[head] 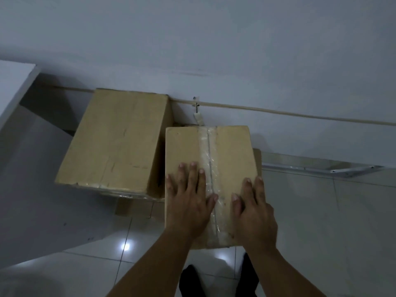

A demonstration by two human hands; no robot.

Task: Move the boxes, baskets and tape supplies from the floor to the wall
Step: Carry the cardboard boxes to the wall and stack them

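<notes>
A taped cardboard box (231, 151) stands against the white wall (214, 50), a strip of clear tape running down the middle of its top. Both of my hands lie flat on that top. My left hand (189, 198) rests left of the tape seam with fingers spread and straight. To the right of the seam, my right hand (254, 213) presses down with straight fingers. A second, larger cardboard box (115, 140) sits to the left, also at the wall, raised on something partly hidden beneath it.
A white cabinet (32, 179) fills the left side. A cable (300, 111) runs along the wall, and a metal strip (321, 169) lies at the floor's edge on the right. The floor (342, 232) is glossy white tile. My dark trousers (192, 281) show at the bottom.
</notes>
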